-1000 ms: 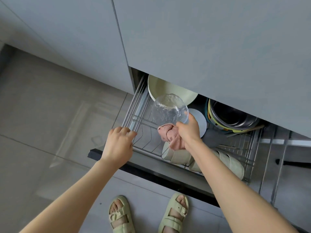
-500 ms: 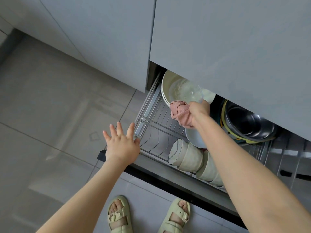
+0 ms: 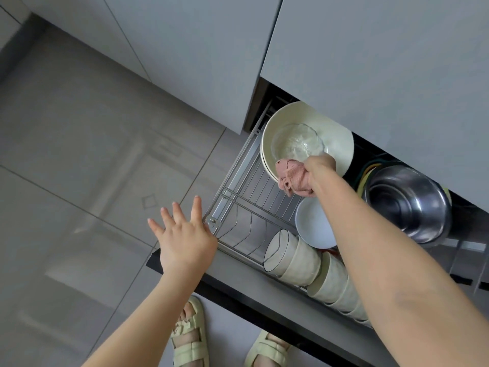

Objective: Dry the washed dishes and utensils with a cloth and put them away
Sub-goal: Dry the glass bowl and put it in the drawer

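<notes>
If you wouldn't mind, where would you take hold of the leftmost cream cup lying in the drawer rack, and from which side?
I would pinch the cream cup by its rim, coming from the left: it lies on its side, mouth facing left, with its base against the next cup, so the mouth end looks freest.

A steel bowl (image 3: 404, 205) lies tilted under grey cabinet doors (image 3: 370, 62). Just left of the steel bowl is a white plate (image 3: 313, 226), and lower left of it a row of pale cups (image 3: 293, 258) lies sideways. Well below it, pale green sandals (image 3: 189, 340) stand on the grey tiled floor (image 3: 66, 168).
</notes>
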`<state>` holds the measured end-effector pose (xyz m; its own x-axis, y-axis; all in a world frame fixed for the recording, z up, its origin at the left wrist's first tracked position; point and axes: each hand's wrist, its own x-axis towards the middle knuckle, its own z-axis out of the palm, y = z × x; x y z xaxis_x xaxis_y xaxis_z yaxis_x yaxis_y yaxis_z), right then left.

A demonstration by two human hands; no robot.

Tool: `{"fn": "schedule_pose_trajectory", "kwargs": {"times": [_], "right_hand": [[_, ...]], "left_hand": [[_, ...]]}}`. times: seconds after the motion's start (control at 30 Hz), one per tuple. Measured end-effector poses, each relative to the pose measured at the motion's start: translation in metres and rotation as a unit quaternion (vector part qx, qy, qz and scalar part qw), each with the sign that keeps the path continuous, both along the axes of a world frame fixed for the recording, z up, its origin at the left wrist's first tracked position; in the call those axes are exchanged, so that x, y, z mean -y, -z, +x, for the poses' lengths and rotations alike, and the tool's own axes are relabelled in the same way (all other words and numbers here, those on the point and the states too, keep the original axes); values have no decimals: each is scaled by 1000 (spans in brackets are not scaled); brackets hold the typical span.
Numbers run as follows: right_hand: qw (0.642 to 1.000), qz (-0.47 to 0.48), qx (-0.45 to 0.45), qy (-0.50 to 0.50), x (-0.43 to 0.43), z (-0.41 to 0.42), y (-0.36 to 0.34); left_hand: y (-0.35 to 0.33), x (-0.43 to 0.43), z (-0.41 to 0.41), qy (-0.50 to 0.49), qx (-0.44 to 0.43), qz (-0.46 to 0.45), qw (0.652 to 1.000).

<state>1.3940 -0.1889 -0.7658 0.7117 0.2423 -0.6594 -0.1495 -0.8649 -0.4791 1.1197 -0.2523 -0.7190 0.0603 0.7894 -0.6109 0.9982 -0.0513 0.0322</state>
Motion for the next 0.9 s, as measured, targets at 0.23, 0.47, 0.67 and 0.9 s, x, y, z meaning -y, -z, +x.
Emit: {"fn": "schedule_pose_trajectory", "kwargs": {"times": [0.23,0.47,0.67,0.9], "right_hand": [[995,-77,-31,-51,5,0,2],[996,-11,45,-80,29,-15,-25],[982,36,83,-163,62,-53,-94],[977,115,-13,-177,80,-142,-232]], "left_hand": [[1,8,-10,-6,8,14,1000],[-4,9,-12,13,16,14,1000],[-45,19,-15,-43,120,75,989],[-181,19,-44,-484,404,-222,744]]}}
